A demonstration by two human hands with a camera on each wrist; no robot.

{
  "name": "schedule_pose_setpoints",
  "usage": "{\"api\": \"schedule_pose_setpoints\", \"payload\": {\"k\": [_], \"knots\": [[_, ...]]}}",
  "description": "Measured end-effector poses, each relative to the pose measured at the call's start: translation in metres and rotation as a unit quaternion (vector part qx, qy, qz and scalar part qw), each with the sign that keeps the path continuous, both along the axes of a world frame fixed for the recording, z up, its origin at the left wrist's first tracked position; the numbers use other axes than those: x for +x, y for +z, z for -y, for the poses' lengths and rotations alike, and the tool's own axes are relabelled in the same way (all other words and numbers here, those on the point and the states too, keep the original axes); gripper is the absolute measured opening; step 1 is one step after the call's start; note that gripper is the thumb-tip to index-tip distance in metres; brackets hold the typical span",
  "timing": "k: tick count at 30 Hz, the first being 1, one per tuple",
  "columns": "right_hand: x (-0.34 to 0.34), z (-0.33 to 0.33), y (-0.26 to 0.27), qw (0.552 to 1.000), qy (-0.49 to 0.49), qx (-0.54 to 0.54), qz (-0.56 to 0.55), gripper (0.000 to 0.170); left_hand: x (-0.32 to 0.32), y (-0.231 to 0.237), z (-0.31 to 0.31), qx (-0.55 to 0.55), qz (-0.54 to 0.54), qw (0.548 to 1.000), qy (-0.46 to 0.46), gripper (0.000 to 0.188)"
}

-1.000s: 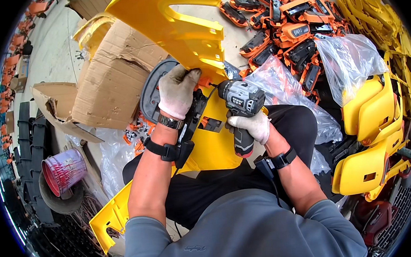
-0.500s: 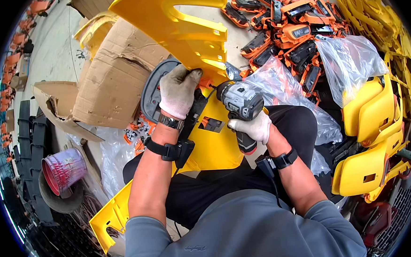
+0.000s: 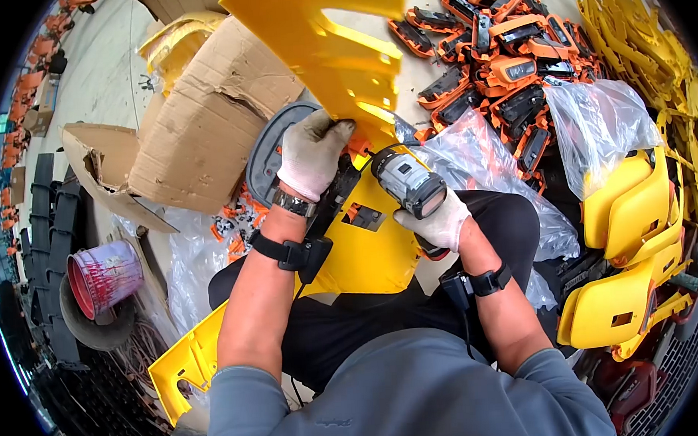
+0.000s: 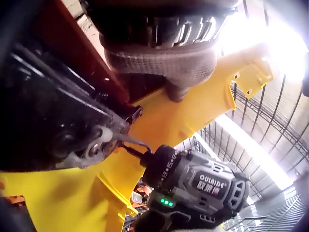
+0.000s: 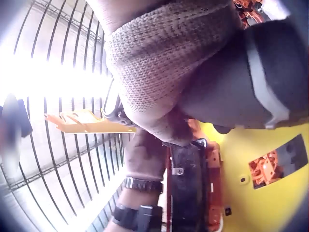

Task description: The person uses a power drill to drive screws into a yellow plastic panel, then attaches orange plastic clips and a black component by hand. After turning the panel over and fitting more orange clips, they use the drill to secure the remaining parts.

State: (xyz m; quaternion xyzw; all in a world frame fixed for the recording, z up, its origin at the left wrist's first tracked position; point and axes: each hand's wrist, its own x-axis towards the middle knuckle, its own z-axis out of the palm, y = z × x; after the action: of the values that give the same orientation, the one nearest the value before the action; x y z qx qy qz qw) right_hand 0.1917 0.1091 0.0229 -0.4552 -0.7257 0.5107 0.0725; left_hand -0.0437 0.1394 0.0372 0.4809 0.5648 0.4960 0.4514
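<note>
A large yellow plastic panel (image 3: 368, 261) stands upright across the person's lap. Against it lies a long black and orange fitting (image 5: 186, 186). The gloved left hand (image 3: 313, 152) holds the fitting's upper end, fingers curled over it beside the panel; part of its grip is hidden. In the gloved right hand (image 3: 443, 222) is a grey and black power drill (image 3: 407, 181), gripped by its handle, which is mostly hidden in the head view. In the left wrist view, the bit of the drill (image 4: 207, 186) points at the fitting's end, close to a loop of black cable (image 4: 137, 140).
Behind the left arm stands a crumpled cardboard box (image 3: 199, 119), with a red-stained bucket (image 3: 106, 277) nearer. Orange and black parts (image 3: 507, 56) lie heaped ahead, beside clear plastic bags (image 3: 603, 122). Yellow panels (image 3: 610, 306) are stacked at the right.
The drill has tilted, its rear swinging down toward the person, and its handle has gone mostly out of sight in the head view. The left hand keeps its grip. The head view has shifted slightly.
</note>
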Motion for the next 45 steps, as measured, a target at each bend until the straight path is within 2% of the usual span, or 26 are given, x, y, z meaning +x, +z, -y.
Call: {"api": "schedule_pose_setpoints", "payload": {"k": [3, 6, 10, 11, 14, 15, 18, 25, 29, 32, 35, 38, 45], "knots": [[-0.008, 0.006, 0.004, 0.998, -0.057, -0.017, 0.014, 0.055, -0.005, -0.010, -0.002, -0.014, -0.036, 0.999, -0.008, 0.023], [-0.012, 0.001, -0.010, 0.999, -0.018, -0.011, 0.039, 0.059, -0.007, -0.012, 0.006, -0.083, -0.107, 0.990, -0.029, 0.030], [-0.014, 0.003, -0.027, 0.995, -0.061, 0.023, -0.071, 0.063, -0.008, -0.004, 0.007, -0.102, -0.169, 0.977, -0.086, 0.046], [-0.013, 0.002, -0.029, 0.993, -0.077, -0.046, -0.080, 0.064, -0.006, 0.000, 0.007, -0.102, -0.176, 0.974, -0.102, 0.049], [-0.014, 0.002, -0.034, 0.985, -0.101, -0.001, -0.137, 0.056, -0.012, -0.006, 0.006, -0.093, -0.222, 0.964, -0.110, 0.056], [-0.012, 0.002, -0.031, 0.988, -0.097, -0.008, -0.121, 0.058, -0.013, -0.007, 0.006, -0.086, -0.210, 0.968, -0.110, 0.056], [-0.011, 0.005, -0.037, 0.974, -0.119, -0.062, -0.182, 0.065, -0.014, -0.007, 0.005, -0.084, -0.185, 0.972, -0.122, 0.055], [-0.003, 0.012, -0.022, 0.951, -0.138, -0.120, -0.248, 0.062, -0.020, -0.003, -0.001, -0.122, -0.163, 0.964, -0.169, 0.048], [-0.001, 0.012, -0.020, 0.958, -0.138, -0.111, -0.226, 0.059, -0.025, -0.011, -0.002, -0.122, -0.166, 0.963, -0.176, 0.049], [-0.005, 0.013, -0.035, 0.955, -0.128, -0.015, -0.267, 0.059, -0.022, -0.013, 0.000, -0.107, -0.144, 0.970, -0.166, 0.048], [-0.005, 0.015, -0.027, 0.955, -0.153, -0.076, -0.243, 0.061, -0.019, -0.015, 0.001, -0.116, -0.195, 0.963, -0.147, 0.049], [-0.007, 0.017, -0.030, 0.954, -0.151, -0.091, -0.244, 0.062, -0.021, -0.016, 0.004, -0.132, -0.279, 0.939, -0.153, 0.054], [-0.009, 0.018, -0.032, 0.971, -0.145, -0.082, -0.171, 0.063, -0.032, -0.017, -0.016, -0.191, -0.258, 0.921, -0.221, 0.052]]}}
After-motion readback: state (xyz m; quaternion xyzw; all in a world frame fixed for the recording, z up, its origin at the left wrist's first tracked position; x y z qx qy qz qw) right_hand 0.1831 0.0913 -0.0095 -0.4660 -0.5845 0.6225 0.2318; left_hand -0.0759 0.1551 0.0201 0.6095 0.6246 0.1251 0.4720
